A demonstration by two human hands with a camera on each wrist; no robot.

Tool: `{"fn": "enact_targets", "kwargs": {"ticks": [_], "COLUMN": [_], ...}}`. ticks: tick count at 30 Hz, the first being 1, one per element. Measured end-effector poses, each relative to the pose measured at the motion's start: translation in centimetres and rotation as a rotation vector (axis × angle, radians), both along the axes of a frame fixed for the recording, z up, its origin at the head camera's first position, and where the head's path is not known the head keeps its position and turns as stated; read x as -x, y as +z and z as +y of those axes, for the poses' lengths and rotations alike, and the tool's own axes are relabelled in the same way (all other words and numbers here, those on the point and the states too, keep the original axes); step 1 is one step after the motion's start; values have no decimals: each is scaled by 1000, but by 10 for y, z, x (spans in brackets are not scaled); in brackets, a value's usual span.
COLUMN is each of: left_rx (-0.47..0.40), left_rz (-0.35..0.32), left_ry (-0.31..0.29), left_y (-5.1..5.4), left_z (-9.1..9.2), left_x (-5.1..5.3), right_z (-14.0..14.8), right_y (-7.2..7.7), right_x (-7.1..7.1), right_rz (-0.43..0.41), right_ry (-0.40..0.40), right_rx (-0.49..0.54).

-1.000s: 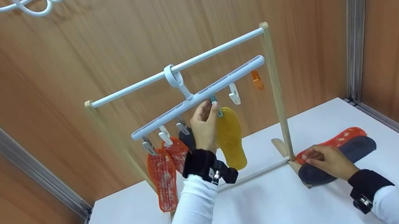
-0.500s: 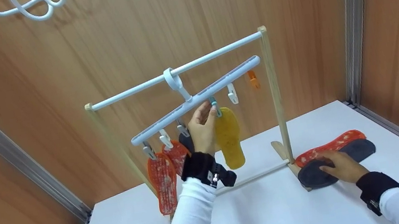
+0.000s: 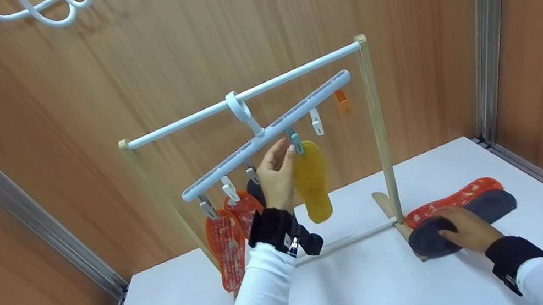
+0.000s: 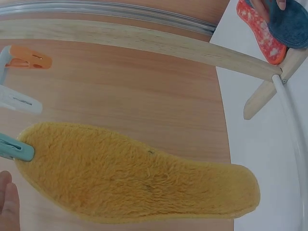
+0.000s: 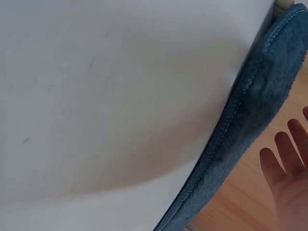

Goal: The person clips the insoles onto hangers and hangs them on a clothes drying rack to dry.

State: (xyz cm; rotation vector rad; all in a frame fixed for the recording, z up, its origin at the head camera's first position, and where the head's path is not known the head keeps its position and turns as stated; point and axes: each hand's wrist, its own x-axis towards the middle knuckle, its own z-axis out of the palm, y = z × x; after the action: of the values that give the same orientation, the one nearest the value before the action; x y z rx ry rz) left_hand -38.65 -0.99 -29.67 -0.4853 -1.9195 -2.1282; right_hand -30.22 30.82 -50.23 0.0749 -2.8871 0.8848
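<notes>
In the head view my left hand (image 3: 277, 176) is raised under the hanger bar, its fingers beside the teal clip (image 3: 296, 141) and holding nothing. A yellow insole (image 3: 313, 184) hangs from that clip. The left wrist view has the fuzzy yellow insole (image 4: 139, 173) in the teal clip (image 4: 19, 147), with fingertips (image 4: 10, 202) just apart from the clip. My right hand (image 3: 466, 229) is at a dark blue insole (image 3: 429, 239) on the table. Beside this insole's stitched edge (image 5: 240, 106), the right wrist view shows relaxed fingers (image 5: 288, 149). Any contact is unclear.
The pale blue hanger (image 3: 273, 132) hangs tilted from the rack's rod (image 3: 301, 69). Clips at its left hold two red insoles (image 3: 227, 249) and a dark one (image 3: 256, 191). White (image 3: 317, 123) and orange (image 3: 342, 102) clips hang bare. A red insole (image 3: 471, 190) lies behind the dark one.
My left fingers have come off the teal clip, and the yellow insole stays hanging. My right hand has shifted slightly right and down over the dark insole. The hanger's right end has swung a little.
</notes>
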Motion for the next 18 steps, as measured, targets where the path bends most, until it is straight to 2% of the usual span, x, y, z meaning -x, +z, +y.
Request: {"fn": "enact_targets", "kwargs": {"ticks": [3,6,12,18], "left_rx": [-24,-23,6,36], "left_rz": [23,35,54,17], "left_ry": [10,8,-9,-24], "left_y": [-8,-10,-9,-9], "left_z": [3,3,5,5], "left_x": [9,11,9,6], "right_z": [1,0,1,1], "right_y": [-3,-4,-8,-10], "right_x": [0,1,5,9], "right_rz": [6,-22,-112,-137], "right_ry": [12,36,54,46], "right_rx": [-47,-80,-129,-183]}}
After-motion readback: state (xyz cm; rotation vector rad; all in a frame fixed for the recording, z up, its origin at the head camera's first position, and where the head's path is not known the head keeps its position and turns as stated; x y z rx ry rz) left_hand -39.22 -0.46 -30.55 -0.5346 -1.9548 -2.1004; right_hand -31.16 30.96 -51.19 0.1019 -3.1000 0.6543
